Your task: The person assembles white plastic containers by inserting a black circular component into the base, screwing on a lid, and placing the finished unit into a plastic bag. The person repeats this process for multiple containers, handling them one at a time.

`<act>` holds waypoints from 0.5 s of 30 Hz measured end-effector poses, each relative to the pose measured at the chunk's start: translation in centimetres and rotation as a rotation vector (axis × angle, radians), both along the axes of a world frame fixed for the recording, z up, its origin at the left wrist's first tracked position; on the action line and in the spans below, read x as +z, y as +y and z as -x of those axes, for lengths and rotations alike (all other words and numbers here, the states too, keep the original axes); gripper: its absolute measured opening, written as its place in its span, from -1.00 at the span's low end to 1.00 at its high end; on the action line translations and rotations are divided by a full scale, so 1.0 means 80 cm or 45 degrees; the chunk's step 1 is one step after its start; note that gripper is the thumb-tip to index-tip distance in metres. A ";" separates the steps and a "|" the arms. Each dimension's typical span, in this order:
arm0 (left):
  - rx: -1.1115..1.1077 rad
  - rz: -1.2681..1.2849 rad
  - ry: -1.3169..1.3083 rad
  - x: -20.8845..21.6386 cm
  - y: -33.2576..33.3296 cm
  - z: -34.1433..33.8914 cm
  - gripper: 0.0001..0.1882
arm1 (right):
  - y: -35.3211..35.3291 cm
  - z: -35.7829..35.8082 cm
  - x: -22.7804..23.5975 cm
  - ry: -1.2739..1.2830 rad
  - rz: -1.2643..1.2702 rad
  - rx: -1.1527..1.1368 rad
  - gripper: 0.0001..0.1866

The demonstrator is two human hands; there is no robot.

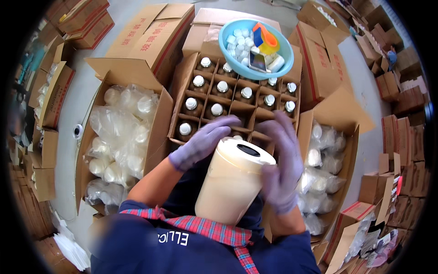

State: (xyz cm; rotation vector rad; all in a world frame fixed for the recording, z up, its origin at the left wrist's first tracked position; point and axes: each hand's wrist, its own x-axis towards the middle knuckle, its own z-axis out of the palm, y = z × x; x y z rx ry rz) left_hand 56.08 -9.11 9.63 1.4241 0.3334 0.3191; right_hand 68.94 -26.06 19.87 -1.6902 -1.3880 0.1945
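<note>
A tall cream cylindrical container [228, 182] with a white rim and a dark oval [248, 150] on its top stands tilted against my lap. My left hand [200, 142], in a purple glove, reaches over its upper left side with the fingers stretched out together. On the container's right, my right hand [282, 166], also gloved, has its fingers apart and is blurred; its thumb is close to the rim, and contact is hard to tell. Just beyond, a divided carton [180, 98] holds dark bottles with white caps [222, 86], partly hidden by my hands.
A light blue basin [223, 50] on the far side of the carton holds white caps, an orange tape dispenser [266, 40] and a phone-like object [257, 61]. Open boxes with plastic-wrapped white items [121, 118] [321, 160] flank me. Closed cartons [146, 41] stand behind.
</note>
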 end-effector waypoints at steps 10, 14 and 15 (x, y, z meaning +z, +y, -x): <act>-0.481 0.493 -0.579 -0.040 0.017 0.002 -0.69 | -0.024 0.019 -0.020 0.337 0.076 0.072 -0.45; -0.256 -0.538 -0.282 0.077 0.011 0.015 -0.70 | -0.022 -0.045 -0.108 0.900 0.007 0.216 -0.31; -0.300 -0.657 -0.285 0.098 0.006 0.012 -0.69 | -0.035 -0.035 -0.132 1.085 0.017 0.116 -0.34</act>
